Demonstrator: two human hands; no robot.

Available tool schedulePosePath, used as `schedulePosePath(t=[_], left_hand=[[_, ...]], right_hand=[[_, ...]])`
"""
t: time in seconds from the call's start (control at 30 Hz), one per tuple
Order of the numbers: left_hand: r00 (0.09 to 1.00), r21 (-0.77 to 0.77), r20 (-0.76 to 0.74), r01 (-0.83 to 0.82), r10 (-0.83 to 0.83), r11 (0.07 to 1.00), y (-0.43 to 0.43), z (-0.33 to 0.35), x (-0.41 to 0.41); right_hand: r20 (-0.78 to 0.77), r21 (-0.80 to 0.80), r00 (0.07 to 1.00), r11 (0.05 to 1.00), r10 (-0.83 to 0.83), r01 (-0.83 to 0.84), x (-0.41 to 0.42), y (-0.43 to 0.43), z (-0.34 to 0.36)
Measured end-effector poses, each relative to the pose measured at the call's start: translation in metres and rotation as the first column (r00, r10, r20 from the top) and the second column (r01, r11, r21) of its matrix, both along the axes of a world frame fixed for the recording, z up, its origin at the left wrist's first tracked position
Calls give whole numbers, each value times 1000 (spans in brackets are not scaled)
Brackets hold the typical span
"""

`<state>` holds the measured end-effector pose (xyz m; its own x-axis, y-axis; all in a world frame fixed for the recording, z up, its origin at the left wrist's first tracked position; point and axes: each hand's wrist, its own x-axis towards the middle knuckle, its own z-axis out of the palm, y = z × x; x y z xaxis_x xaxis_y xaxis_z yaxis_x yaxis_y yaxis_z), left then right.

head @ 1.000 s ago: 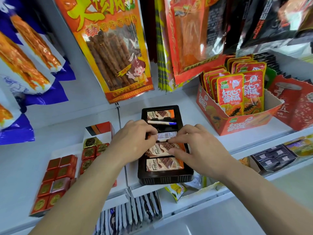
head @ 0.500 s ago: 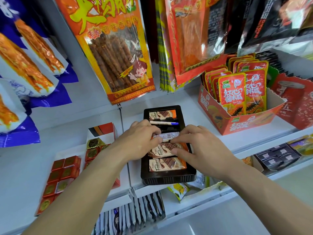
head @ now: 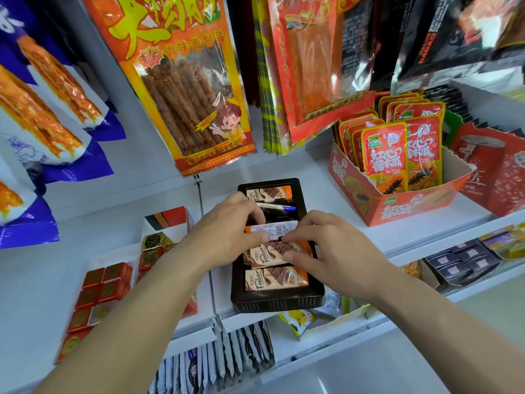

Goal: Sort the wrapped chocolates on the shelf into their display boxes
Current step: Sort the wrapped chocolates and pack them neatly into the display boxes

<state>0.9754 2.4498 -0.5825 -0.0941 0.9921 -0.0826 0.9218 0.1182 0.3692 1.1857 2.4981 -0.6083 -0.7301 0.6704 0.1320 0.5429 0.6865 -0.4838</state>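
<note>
Black tray (head: 277, 304) sits at the front edge of the shelf (head: 355, 231), long side running front to back. Three Fodwor bars (head: 277, 278) lie face up across it: one at the front wall, one just behind it, one at the back wall. A blue-capped pen (head: 277, 207) lies crosswise just in front of the back bar.

Mid-tray, a fourth one, the flipped bar (head: 274, 229), is barcode side up between both hands. Left hand (head: 227, 231): fingers curled, thumb pressed on the bar's white back, pinching the left end. Right hand (head: 335, 251): fingers together, curled over the bar's right end, thumb tip resting on the second bar from the front. The flipped bar looks held just above its slot, but that's hard to be sure of from this angle.

Red foil squares (head: 105, 282) sit in rows left of the tray, toward the shelf's front-left. Red papaya snack carton (head: 397, 206) stands right of the tray, toward the back.
</note>
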Motion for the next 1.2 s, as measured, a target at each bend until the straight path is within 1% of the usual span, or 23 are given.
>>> schedulePosePath(t=[0.1, 0.17, 0.3, 0.47, 0.57, 0.7, 0.9, 1.0, 1.13, 1.2], left_hand=[[1000, 94, 27, 4, -6, 996, -8, -2, 1], [999, 117, 42, 6, -11, 993, -12, -5, -2], [996, 99, 71, -54, 47, 994, -18, -8, -2], [996, 23, 20, -85, 84, 996, -16, -7, 0], [995, 19, 76, -63, 61, 998, -13, -4, -2], [980, 71, 184, -85, 71, 994, -10, -3, -3], [965, 163, 245, -141, 98, 977, -11, -6, -6], [958, 198, 264, -164, 109, 966, -24, -2, -9], [965, 59, 255, -72, 55, 996, -51, -3, -5], [959, 54, 275, -89, 70, 995, -52, -5, -6]], right_hand=[[0, -5, 1000, 1000, 4, -4, 1, 0, 1], [3, 1, 1000, 1000, 7, -7, 1, 0, 2], [-8, 2, 1000, 1000, -3, 3, 3, -2, 1], [-7, 0, 1000, 1000, -12, 12, 3, -3, 1], [-14, -5, 1000, 1000, -12, 12, 3, -2, 1], [-31, -17, 999, 1000, -7, 7, 3, -1, 0], [-38, -9, 999, 1000, -17, 17, 2, -1, 0], [-35, 19, 999, 1000, -20, 21, 1, -1, 0], [-76, 8, 997, 999, -33, 33, 0, -1, 2], [-168, -93, 984, 994, -65, 50, 1, 1, 5]])
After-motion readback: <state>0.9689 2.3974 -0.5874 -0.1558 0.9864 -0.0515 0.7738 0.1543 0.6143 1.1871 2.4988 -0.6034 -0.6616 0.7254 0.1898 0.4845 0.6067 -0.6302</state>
